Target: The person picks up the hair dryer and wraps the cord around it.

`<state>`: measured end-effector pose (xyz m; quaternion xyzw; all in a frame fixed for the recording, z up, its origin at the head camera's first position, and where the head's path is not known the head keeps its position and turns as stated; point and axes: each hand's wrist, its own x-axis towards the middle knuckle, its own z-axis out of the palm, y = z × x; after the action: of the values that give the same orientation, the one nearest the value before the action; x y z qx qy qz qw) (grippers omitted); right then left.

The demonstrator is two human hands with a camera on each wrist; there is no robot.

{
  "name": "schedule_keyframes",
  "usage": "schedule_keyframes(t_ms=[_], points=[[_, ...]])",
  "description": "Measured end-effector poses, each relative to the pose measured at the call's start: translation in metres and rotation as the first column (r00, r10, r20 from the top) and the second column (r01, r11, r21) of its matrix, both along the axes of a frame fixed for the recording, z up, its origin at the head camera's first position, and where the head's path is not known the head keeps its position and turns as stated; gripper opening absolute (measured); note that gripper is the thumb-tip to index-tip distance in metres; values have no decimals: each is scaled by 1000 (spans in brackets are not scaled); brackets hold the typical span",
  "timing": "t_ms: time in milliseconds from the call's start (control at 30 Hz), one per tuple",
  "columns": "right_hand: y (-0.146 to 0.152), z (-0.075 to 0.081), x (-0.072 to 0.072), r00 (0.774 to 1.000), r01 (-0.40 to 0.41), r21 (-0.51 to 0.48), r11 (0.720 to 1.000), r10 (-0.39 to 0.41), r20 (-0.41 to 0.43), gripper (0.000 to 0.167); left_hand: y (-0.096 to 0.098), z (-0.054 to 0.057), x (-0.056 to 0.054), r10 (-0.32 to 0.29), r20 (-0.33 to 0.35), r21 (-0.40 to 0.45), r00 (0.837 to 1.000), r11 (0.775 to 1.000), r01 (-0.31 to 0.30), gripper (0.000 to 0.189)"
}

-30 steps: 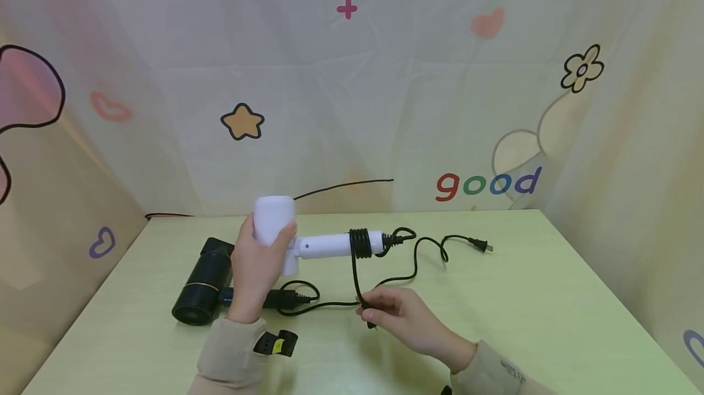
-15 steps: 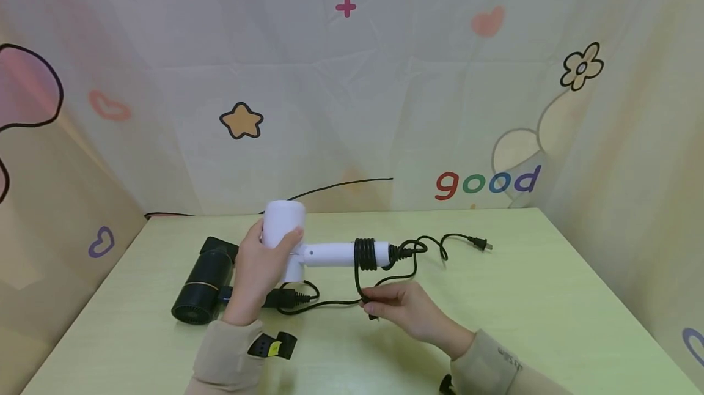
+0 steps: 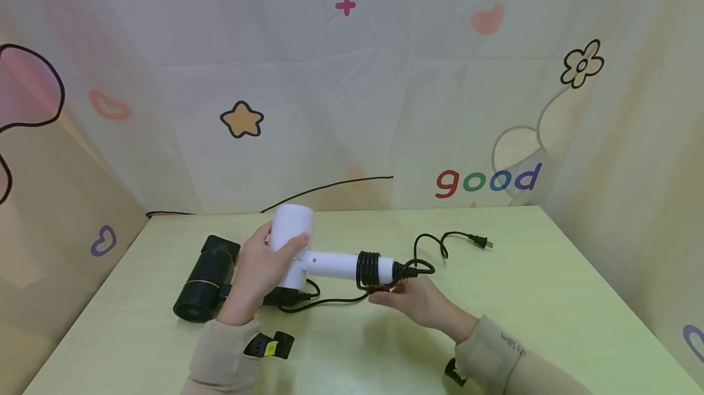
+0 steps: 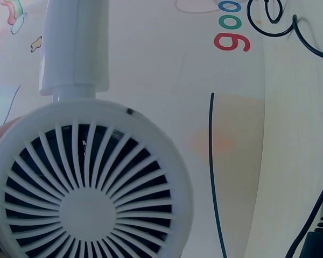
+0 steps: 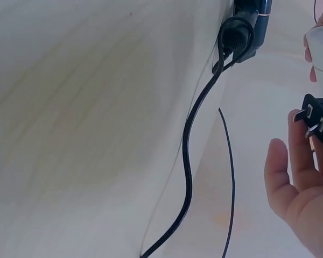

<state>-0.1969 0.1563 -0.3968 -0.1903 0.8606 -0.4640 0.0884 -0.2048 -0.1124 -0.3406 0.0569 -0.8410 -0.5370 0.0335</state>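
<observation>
My left hand (image 3: 258, 269) grips a white hair dryer (image 3: 291, 227) by its barrel, thumb across the near side. Its handle points right, a little above the table, and a black cord (image 3: 368, 269) is coiled tightly round it close to the end. In the left wrist view the round slotted grille (image 4: 86, 212) fills the lower left. Just under the coil, my right hand (image 3: 426, 304) holds the cord's free end. Its two-pronged plug (image 5: 318, 115) lies at the fingers in the right wrist view, prongs pointing out; the thumb is partly hidden there.
A black hair dryer (image 3: 203, 285) lies on the table (image 3: 539, 321) at left, its handle partly behind my left hand and the white dryer. Its loose cord (image 3: 338, 301) runs right, passing behind my right hand, to a plug (image 3: 481, 241). A printed curtain (image 3: 352, 89) stands behind.
The white dryer has shifted right and downward in my left hand. My right hand has moved up and right with the cord end, from below the handle to right beneath the coil.
</observation>
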Motion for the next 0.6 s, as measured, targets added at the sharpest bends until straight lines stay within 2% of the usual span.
schedule_keyframes(t_ms=[67, 167, 233, 300, 400, 600], points=[[1, 1, -2, 1000, 5, 46, 999, -5, -20, 33, -1, -1, -1, -20, 13, 1, 1000, 1000, 20, 75], [5, 3, -5, 992, -68, 32, 997, 71, -101, 25, -1, -2, 0, -55, 26, 10, 998, 998, 55, 77], [8, 5, -8, 970, -164, -10, 986, 160, -185, 16, -1, -3, 0, -84, 30, 21, 996, 996, 83, 78], [12, 7, -11, 937, -265, -33, 964, 249, -244, 14, -1, -3, 0, -116, 30, 26, 993, 993, 115, 77], [17, 13, -15, 913, -337, -7, 942, 325, -246, 16, 0, -4, -1, -170, 26, 32, 985, 985, 170, 72], [21, 26, -17, 923, -328, 146, 933, 350, -158, 14, 3, -6, -2, -245, 32, 8, 969, 970, 245, 66]])
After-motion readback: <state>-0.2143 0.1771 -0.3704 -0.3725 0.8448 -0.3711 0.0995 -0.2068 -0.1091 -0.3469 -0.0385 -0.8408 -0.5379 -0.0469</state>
